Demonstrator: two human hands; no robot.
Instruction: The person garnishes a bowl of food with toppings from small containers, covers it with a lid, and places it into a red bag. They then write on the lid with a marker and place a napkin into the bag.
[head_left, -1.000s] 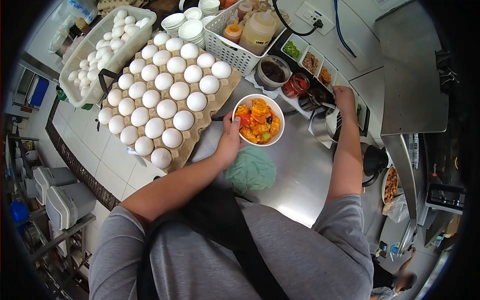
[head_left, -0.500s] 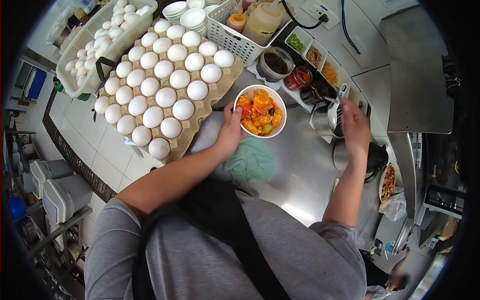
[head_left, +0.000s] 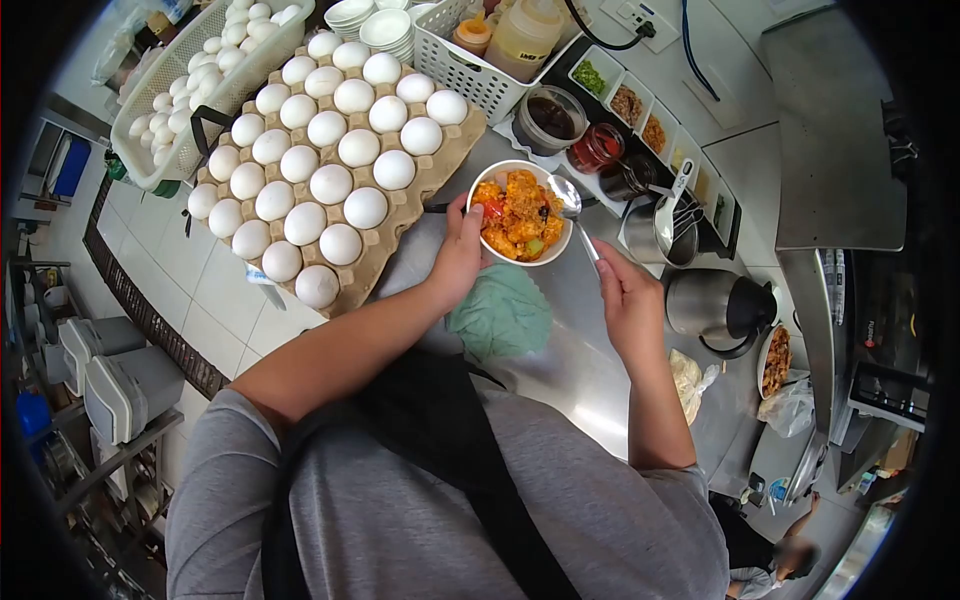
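Note:
My left hand grips the left side of a white bowl filled with orange saucy food with red and green pieces. Brown crumbs lie on top of the food. Between the fingers of my right hand is the handle of a metal spoon, its head over the bowl's right rim. A crumpled green cloth lies on the steel counter just below the bowl.
An egg tray and an egg basket stand left. Behind are a bottle basket, sauce jars and a topping tray. A metal pot and steel jug stand right. Another person is at lower right.
My right hand has moved left from the metal pot to the bowl, and the spoon now shows over its rim. Brown crumbs now top the food. My left hand stays on the bowl.

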